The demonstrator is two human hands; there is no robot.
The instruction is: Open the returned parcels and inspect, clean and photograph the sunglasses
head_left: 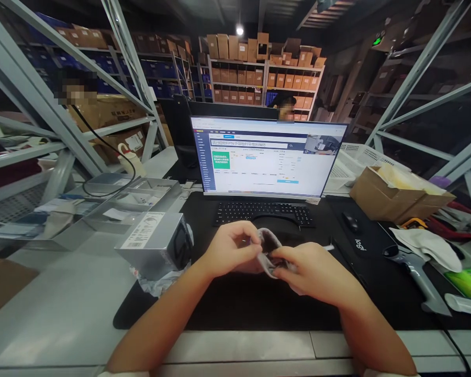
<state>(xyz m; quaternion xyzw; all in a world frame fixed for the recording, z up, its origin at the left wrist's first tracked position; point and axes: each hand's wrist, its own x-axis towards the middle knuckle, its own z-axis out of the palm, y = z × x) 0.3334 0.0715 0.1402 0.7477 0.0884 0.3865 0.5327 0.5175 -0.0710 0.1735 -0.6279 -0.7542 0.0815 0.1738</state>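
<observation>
Both hands are in the middle of the head view, above a black desk mat (227, 309). Between them is a soft-looking grey looped band (270, 238); its exact kind is unclear. My left hand (232, 248) pinches the band's left side between thumb and fingers. On the other side, my right hand (308, 267) is closed on the band's right end, fingertips partly inside the loop. A grey box (151, 248) with a white label stands left of my left hand. Crumpled clear plastic (160, 283) lies under its front edge.
A monitor (259, 157) and black keyboard (239, 212) stand beyond the hands. To the right are a mouse (351, 221), a barcode scanner (414, 272) and cardboard boxes (388, 201). Grey trays (121, 209) sit at left. Metal frames rise on both sides; two people are beyond the desk.
</observation>
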